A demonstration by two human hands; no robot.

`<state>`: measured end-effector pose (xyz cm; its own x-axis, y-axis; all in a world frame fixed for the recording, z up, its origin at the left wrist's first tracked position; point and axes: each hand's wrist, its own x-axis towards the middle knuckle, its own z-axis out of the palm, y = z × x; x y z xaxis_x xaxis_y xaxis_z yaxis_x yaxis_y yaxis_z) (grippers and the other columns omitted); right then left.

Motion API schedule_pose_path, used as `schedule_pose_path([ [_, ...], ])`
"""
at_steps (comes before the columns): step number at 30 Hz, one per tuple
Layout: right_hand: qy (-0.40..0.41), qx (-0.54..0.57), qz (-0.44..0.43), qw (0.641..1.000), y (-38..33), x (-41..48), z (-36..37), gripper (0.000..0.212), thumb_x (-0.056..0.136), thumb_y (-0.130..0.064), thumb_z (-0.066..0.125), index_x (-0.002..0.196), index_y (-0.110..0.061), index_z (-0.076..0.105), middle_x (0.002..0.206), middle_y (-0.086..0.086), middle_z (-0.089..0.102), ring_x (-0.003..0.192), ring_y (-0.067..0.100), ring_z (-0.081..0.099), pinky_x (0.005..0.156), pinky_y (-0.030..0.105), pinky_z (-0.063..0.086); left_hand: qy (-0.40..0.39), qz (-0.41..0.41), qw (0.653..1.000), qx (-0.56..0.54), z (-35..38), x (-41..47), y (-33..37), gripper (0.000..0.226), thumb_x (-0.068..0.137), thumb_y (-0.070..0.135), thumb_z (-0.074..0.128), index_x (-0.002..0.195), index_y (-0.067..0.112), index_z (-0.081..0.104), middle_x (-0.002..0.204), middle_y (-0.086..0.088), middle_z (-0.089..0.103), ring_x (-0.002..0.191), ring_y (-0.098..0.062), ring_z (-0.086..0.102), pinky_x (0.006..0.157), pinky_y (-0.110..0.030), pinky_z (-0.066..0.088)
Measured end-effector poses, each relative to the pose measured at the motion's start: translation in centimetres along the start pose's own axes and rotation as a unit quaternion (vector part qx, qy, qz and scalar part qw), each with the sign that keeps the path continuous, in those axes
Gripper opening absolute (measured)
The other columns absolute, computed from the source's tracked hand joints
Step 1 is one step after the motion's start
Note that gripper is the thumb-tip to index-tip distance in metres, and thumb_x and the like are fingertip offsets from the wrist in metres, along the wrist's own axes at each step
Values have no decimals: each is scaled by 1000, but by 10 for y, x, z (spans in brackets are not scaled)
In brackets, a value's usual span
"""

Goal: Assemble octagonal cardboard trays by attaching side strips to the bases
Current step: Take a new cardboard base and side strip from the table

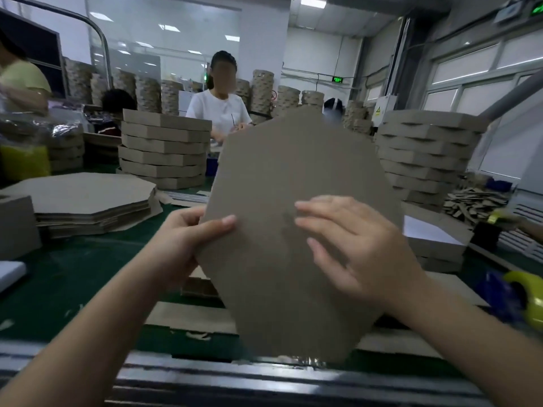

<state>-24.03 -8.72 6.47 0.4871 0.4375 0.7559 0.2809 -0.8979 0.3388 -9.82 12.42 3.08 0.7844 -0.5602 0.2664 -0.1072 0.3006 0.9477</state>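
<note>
Pinches the flat brown octagonal cardboard base [293, 160] at its left edge with the left hand [188, 239] — thumb on the near face. Lays the right hand [352, 245] flat against it, fingers straight, gripping nothing. Stands nearly upright, long axis vertical, above the green tabletop [73, 274].

**What my bench holds**

My bench [73, 274] has a green top. At my left lies a stack of flat bases [88, 201], with a cardboard block [14, 227] just beside it and a white slab [8, 271] nearer me. Farther back stands a tray stack [164, 151]. A taller stack [426, 160] stands at my right, with scraps [473, 202] piled beside it. Strips [191, 318] lie flat right before me. A yellow tape dispenser [526, 292] sits at my right.
</note>
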Motion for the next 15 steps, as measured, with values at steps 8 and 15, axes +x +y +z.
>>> schedule_pose_path([
  [8,-30,-143,-1,989,-34,-2,-40,42,90,-31,57,129,-18,63,150,7,43,139,28,40,112,52,27,-51,92,994,28,13,-26,35,53,47,47,90,89,18,77,90,-3,74,77,-14,71,60,-21,54],
  [15,-59,-144,81,985,-30,-5,-60,53,91,-44,47,136,-18,55,148,4,46,137,27,40,111,56,24,-164,-24,980,111,27,-20,49,38,54,36,90,82,15,76,86,-11,73,72,-21,71,57,-26,55],
])
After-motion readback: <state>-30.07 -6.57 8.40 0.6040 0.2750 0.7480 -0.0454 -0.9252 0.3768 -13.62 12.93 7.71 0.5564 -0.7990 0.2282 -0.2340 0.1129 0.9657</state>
